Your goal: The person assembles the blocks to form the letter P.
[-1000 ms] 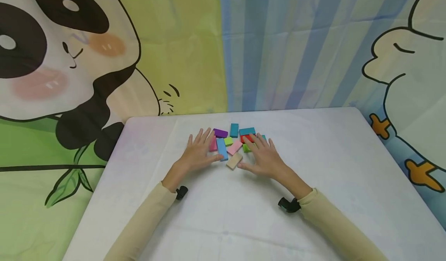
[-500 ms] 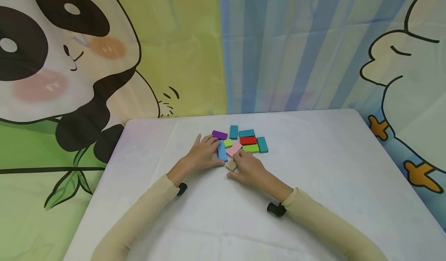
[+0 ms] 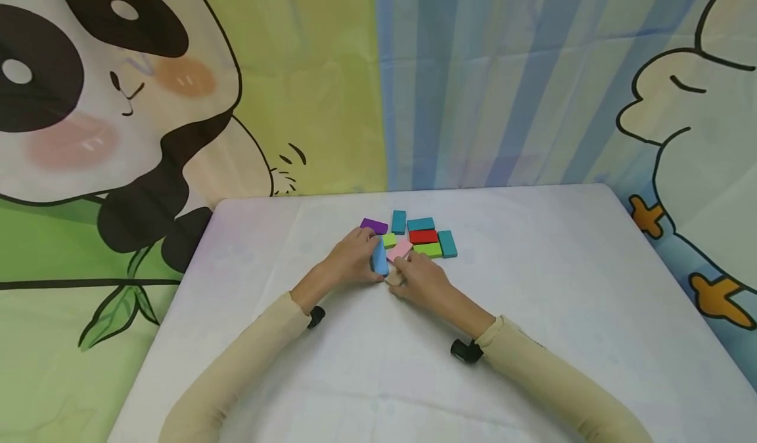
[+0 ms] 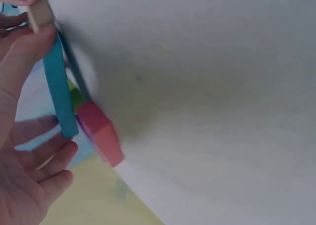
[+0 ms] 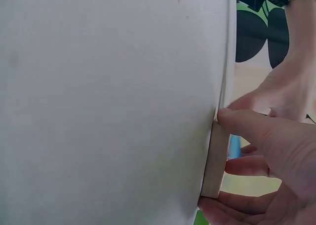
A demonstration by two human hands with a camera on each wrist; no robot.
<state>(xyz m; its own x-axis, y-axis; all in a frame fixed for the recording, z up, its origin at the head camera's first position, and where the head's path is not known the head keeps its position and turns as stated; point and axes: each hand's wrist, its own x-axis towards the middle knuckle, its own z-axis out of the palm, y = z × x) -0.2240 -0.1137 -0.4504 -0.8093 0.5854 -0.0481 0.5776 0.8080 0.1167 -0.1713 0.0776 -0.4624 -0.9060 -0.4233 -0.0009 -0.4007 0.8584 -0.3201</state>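
My left hand (image 3: pixel 353 259) holds a blue block (image 3: pixel 380 259) lengthwise, thumb at its near end and fingertips at its far end. In the left wrist view the blue block (image 4: pixel 60 92) is tipped a little off the tabletop, beside a deep pink block (image 4: pixel 101 131) that the hand hides from the head camera. A plain wooden block (image 3: pixel 393 277) is pinched by its ends between thumb and fingers of my right hand (image 3: pixel 422 279). The right wrist view has this wooden block (image 5: pixel 216 158) flat against the tabletop. A light pink block (image 3: pixel 399 250) lies just beyond both hands.
Behind the hands lie a small lime block (image 3: pixel 389 240), a purple block (image 3: pixel 374 225), a red block (image 3: pixel 423 236), a green block (image 3: pixel 428 250) and several teal blocks (image 3: pixel 447 244). A white cloth covers the table (image 3: pixel 532 252). A printed curtain (image 3: pixel 331 81) hangs behind it.
My right hand has come in leftward from over the green and red blocks and taken hold of the wooden block. My left hand's spread fingers have closed around the blue block.
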